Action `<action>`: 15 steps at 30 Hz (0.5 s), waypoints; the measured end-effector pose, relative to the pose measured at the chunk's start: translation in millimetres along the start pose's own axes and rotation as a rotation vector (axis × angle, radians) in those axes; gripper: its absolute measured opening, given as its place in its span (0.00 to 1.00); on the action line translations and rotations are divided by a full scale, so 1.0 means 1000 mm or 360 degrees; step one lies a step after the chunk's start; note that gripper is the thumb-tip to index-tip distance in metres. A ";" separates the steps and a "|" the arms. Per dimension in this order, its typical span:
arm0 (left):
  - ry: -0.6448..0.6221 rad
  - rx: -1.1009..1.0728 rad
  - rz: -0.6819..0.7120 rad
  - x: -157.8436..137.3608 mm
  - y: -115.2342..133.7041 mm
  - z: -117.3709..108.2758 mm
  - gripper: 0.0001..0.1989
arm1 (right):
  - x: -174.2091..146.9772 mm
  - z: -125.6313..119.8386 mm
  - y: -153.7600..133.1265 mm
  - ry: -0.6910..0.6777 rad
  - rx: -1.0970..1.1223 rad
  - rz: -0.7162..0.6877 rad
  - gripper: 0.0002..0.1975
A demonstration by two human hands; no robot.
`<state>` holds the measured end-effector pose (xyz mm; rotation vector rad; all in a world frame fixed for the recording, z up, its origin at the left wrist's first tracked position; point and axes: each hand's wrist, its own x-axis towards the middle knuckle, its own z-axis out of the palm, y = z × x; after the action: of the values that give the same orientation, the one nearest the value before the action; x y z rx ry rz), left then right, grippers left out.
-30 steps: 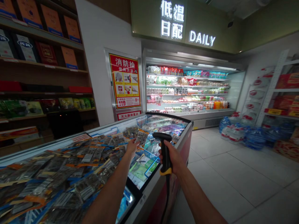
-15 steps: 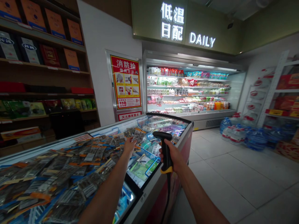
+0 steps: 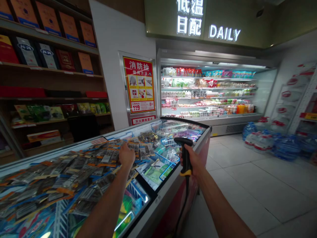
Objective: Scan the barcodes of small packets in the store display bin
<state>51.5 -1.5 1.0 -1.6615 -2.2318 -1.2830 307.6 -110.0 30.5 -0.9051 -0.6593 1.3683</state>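
My right hand is wrapped round a black and yellow barcode scanner, held upright above the freezer's right edge. The scanner's cable hangs down beside the freezer. My left hand is over the pile of small clear packets with dark contents and orange or blue edges. Its fingers look curled inward and mostly face away, so whatever they grip is hidden. Just right of this hand, several packets lie in a looser group on the glass lid.
The chest freezer has blue baskets and bagged goods under its glass. A shelf rack with boxes stands at left. A lit fridge is at the back. Large water bottles stand on the tiled floor at right.
My left hand has drawn back leftward from the packets at the right of the pile, and its fingers are more curled. The scanner stays in my right hand; the view has turned slightly left.
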 end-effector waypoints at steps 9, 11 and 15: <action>-0.0191 -0.0065 0.0613 -0.039 0.081 0.039 0.21 | 0.002 -0.043 -0.013 0.0198 0.0009 -0.0046 0.12; -0.0443 -0.0118 0.0706 -0.056 0.104 0.058 0.21 | 0.002 -0.048 -0.014 0.0207 0.0021 -0.0049 0.12; -0.0826 -0.0141 0.0760 -0.090 0.133 0.092 0.23 | 0.002 -0.054 -0.016 0.0237 0.0016 -0.0034 0.11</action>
<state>233.5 -1.4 -28.7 -2.5935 -1.8060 -0.9141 361.4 -116.4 15.9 -0.9788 -0.5466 1.2705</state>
